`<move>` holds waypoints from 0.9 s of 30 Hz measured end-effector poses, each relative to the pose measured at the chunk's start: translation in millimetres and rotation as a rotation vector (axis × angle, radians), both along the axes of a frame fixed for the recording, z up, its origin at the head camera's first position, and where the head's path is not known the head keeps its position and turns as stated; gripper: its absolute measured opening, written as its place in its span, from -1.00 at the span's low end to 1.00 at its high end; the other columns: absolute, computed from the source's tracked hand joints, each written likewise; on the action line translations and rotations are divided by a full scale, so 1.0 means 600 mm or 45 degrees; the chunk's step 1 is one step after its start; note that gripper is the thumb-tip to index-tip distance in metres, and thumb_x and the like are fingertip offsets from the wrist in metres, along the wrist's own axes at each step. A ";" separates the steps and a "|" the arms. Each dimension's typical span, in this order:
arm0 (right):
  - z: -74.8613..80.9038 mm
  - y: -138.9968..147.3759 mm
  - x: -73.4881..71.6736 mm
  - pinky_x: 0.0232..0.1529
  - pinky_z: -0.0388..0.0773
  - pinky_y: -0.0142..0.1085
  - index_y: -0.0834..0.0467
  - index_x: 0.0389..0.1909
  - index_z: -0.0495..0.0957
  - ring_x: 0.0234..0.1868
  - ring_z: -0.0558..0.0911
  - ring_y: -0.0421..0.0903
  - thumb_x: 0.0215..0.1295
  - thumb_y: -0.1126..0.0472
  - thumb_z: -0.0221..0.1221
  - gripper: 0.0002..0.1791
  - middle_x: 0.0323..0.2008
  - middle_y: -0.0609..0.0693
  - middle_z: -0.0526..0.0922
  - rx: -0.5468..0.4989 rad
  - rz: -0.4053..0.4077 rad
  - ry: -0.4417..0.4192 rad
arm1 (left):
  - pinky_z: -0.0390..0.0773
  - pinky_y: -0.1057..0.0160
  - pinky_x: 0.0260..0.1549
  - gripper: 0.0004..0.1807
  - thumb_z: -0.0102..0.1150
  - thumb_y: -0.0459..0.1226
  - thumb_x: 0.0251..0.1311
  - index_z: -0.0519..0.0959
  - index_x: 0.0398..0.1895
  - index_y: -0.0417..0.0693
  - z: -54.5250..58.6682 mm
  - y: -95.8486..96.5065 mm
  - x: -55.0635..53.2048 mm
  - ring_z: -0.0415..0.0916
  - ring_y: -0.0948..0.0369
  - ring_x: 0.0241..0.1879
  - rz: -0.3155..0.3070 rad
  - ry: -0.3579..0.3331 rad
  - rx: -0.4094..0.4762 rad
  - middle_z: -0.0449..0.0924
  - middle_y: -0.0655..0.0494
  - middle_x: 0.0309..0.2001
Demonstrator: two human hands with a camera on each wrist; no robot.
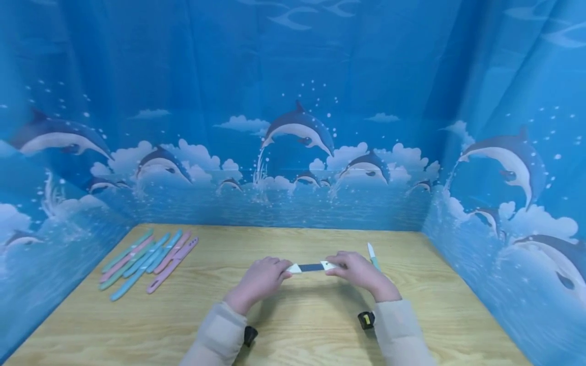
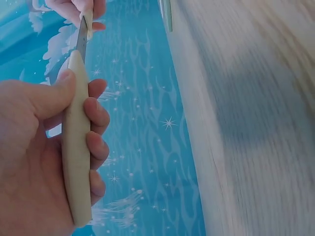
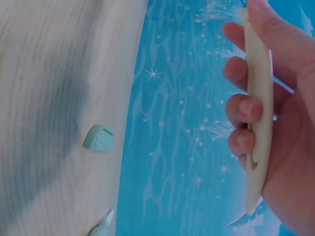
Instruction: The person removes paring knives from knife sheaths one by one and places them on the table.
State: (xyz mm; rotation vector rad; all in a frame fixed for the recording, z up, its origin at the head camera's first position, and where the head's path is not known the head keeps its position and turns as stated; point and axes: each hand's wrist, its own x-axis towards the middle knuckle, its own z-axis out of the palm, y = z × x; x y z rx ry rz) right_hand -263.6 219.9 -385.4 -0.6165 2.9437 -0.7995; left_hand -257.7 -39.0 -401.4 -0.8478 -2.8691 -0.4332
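Observation:
Both hands hold a knife with cream ends above the table, its dark blade (image 1: 311,267) showing between them. My left hand (image 1: 263,280) curls its fingers around a cream handle (image 2: 76,142), the thumb pressing along it near the blade. At the other end, my right hand (image 1: 359,272) wraps its fingers around a slotted cream cover-like piece (image 3: 260,93). The blade runs from the left handle to this piece. Just beyond the right hand on the table lies a small knife (image 1: 371,251) with a pale blade and green handle.
Several pastel knives (image 1: 137,264) in blue, green and pink lie side by side at the table's left. In the right wrist view, a green piece with small holes (image 3: 100,139) lies on the wooden table (image 1: 293,325). Blue dolphin-print curtains (image 1: 284,203) enclose the table's back and sides.

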 end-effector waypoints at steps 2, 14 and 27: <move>0.000 0.005 -0.002 0.16 0.49 0.04 0.21 0.22 0.49 0.12 0.57 0.13 0.30 -0.04 0.19 -0.43 0.11 0.18 0.58 0.002 0.007 -0.011 | 0.50 -0.05 0.06 -0.61 -0.02 -0.10 0.41 0.52 0.16 -0.08 0.000 -0.001 -0.002 0.54 0.01 0.03 -0.008 -0.014 -0.001 0.63 -0.02 0.00; 0.001 0.009 -0.009 0.14 0.51 0.01 0.20 0.22 0.48 0.08 0.58 0.10 0.30 -0.04 0.19 -0.44 0.11 0.15 0.59 0.007 0.021 -0.001 | 0.47 -0.07 0.11 -0.60 -0.04 -0.07 0.42 0.51 0.18 -0.06 0.005 0.001 -0.004 0.52 0.01 0.07 0.013 -0.053 0.007 0.62 -0.01 0.03; 0.007 0.009 -0.011 0.30 0.33 0.10 0.19 0.22 0.49 0.28 0.43 0.21 0.29 -0.04 0.19 -0.44 0.21 0.18 0.53 -0.003 -0.008 -0.030 | 0.51 -0.03 0.04 -0.61 -0.03 -0.07 0.41 0.52 0.16 -0.07 0.007 0.002 -0.006 0.54 0.03 0.01 0.006 -0.003 -0.002 0.63 -0.01 -0.02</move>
